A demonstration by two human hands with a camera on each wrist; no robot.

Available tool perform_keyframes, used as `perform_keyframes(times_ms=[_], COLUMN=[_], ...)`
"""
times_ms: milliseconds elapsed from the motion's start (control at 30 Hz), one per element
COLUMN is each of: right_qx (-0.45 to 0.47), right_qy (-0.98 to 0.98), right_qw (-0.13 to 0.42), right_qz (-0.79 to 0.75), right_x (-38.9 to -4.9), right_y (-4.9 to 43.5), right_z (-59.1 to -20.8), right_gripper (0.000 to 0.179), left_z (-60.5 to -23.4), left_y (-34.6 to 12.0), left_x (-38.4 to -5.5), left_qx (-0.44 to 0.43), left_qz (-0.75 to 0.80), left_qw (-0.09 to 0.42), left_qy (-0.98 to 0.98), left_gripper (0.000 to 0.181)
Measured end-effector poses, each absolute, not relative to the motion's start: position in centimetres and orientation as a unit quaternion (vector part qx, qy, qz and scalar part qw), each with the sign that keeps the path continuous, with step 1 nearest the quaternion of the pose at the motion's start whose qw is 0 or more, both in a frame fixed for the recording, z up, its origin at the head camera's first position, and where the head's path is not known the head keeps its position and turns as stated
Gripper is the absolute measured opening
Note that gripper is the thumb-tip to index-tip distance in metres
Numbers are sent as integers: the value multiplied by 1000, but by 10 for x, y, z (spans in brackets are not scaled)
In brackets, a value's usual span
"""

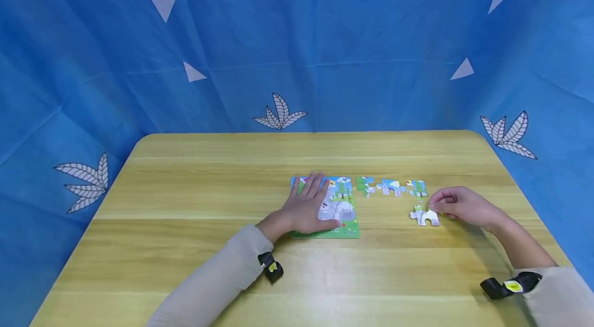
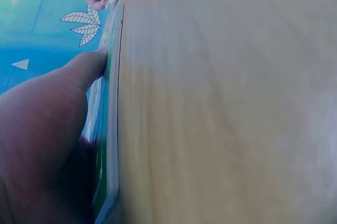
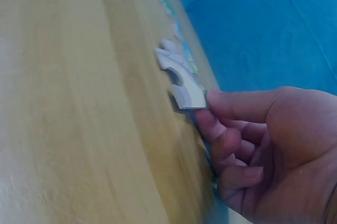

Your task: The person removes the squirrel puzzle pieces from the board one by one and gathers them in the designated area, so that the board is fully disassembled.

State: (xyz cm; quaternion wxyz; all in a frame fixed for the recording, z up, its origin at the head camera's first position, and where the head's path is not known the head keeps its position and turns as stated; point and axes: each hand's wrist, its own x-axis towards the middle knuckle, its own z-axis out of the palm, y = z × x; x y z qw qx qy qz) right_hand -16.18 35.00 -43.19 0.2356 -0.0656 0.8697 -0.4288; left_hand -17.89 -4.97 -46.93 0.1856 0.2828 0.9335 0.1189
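A jigsaw puzzle board (image 1: pixel 341 216) with a colourful printed scene lies flat near the middle of the table. My left hand (image 1: pixel 306 208) rests on it with fingers spread, covering its left part; in the left wrist view the thumb (image 2: pixel 87 68) lies over the board's edge (image 2: pixel 112 129). To the right, my right hand (image 1: pixel 466 207) pinches a whitish puzzle piece (image 1: pixel 424 216) between thumb and fingers. The right wrist view has this piece (image 3: pixel 184 79) by its corner, tilted and slightly off the tabletop. Several loose pieces (image 1: pixel 392 187) lie in a row between board and right hand.
The wooden table (image 1: pixel 185 187) has rounded far corners. Behind it and at its sides hangs a blue cloth (image 1: pixel 297 33) with white triangles and leaf prints. A black strap with a small device (image 1: pixel 271 266) sits on the left wrist, another (image 1: pixel 510 285) on the right.
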Motion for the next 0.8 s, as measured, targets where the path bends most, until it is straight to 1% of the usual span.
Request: perform_keyframes(times_ms=[200, 433, 567, 800], right_qx=[-63, -69, -70, -85], right_qy=[896, 907, 902, 876], right_qw=[205, 190, 192, 216], right_qz=[-390, -370, -379, -422], right_x=[-164, -162, -160, -162], right_y=[347, 348, 348, 335], right_z=[-435, -438, -438, -426], right_gripper=[23, 24, 26, 29], left_z=[-469, -465, -462, -461], left_y=[-50, -50, -49, -52], left_x=[-180, -176, -175, -175], left_qx=[285, 285, 285, 290], left_qz=[119, 116, 120, 136], left_qw=[179, 178, 179, 178], left_qy=[934, 935, 934, 930], left_gripper=[109, 108, 107, 104])
